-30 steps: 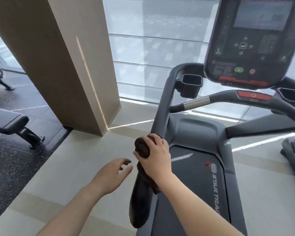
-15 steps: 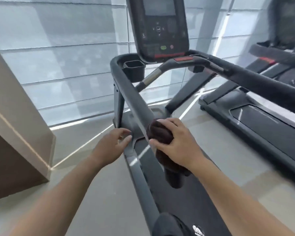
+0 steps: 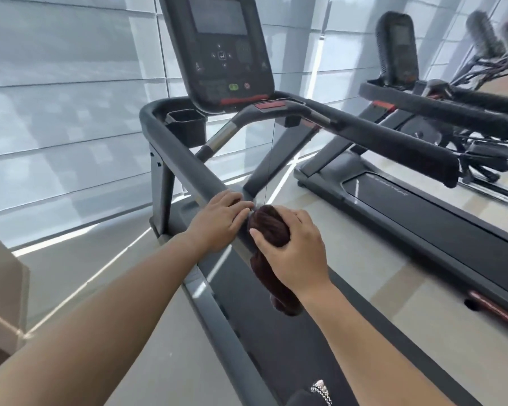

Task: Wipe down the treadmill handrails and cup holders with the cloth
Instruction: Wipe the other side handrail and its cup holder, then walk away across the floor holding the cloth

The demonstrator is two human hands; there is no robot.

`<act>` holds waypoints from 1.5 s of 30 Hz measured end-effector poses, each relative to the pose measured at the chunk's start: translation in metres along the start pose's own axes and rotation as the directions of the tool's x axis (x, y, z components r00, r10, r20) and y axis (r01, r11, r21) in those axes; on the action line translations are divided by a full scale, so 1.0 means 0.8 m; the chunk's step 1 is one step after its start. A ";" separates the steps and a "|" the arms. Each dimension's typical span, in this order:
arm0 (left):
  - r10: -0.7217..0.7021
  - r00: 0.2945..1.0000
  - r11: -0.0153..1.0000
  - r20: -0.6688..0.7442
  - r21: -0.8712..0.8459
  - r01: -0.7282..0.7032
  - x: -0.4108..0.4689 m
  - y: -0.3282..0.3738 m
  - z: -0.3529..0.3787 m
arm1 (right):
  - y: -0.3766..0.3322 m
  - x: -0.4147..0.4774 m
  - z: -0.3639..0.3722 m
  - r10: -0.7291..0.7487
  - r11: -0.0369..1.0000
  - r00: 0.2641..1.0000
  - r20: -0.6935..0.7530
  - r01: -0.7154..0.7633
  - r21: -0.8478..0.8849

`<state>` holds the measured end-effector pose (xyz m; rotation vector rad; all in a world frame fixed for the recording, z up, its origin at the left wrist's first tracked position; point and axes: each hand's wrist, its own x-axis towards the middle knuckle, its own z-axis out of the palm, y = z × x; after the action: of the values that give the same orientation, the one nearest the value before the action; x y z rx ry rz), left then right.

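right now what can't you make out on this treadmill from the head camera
- Rear end of the left handrail: covered by the cloth and right hand.
- Right cup holder: hidden behind the front bar; only the left cup holder shows.
- Console button labels: too small and blurred.
- Left hand fingers' grip: underside hidden.
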<state>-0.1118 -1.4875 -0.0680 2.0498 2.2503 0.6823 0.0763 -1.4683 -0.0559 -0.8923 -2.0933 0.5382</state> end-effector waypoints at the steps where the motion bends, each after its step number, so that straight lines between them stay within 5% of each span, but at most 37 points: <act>1: 0.000 1.000 1.000 0.018 0.007 0.000 0.001 -0.002 0.001 | 0.001 -0.005 0.001 -0.020 1.000 1.000 -0.019 0.019 -0.021; 7: -0.021 0.995 0.999 0.096 0.037 0.017 0.003 -0.014 -0.001 | 0.029 -0.073 0.006 -0.094 0.995 0.979 -0.179 0.097 0.010; 13: 0.119 0.993 0.986 -0.019 0.117 -0.116 0.005 -0.027 -0.002 | 0.024 -0.060 0.014 -0.040 0.999 0.960 -0.277 0.049 0.023; 17: 0.338 0.941 0.934 -0.021 0.133 -0.332 0.030 -0.047 -0.010 | 0.005 -0.016 0.021 -0.060 0.991 0.975 -0.213 0.033 -0.132; 22: 0.379 0.922 0.919 0.079 0.083 -0.385 0.068 -0.062 -0.020 | -0.026 0.015 0.042 -0.073 0.941 0.993 -0.095 0.037 -0.336; 25: 0.353 0.936 0.932 0.007 0.084 -0.352 0.065 -0.065 -0.011 | -0.026 0.004 0.040 -0.068 0.930 0.993 -0.098 0.028 -0.367; 32: 0.320 0.947 0.940 -0.035 0.137 -0.312 0.061 -0.063 -0.006 | -0.018 -0.079 0.036 0.004 0.949 0.925 -0.381 -0.123 -0.290; 35: 0.308 0.951 0.939 0.016 0.157 -0.307 0.060 -0.064 -0.009 | -0.033 -0.081 0.060 -0.041 0.901 0.897 -0.440 -0.157 -0.405; 40: 0.329 0.941 0.937 0.078 0.097 -0.335 0.064 -0.069 -0.012 | -0.055 -0.037 0.112 -0.164 0.686 0.932 -0.324 -0.128 -0.716; 45: 0.346 0.932 0.937 0.110 0.010 -0.349 0.064 -0.070 -0.017 | -0.044 -0.050 0.109 -0.168 0.663 0.941 -0.295 -0.113 -0.740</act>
<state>-0.1759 -1.4455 -0.0604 2.4652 1.8687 0.5376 0.0104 -1.5283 -0.1067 -1.2910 -1.9763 -0.5556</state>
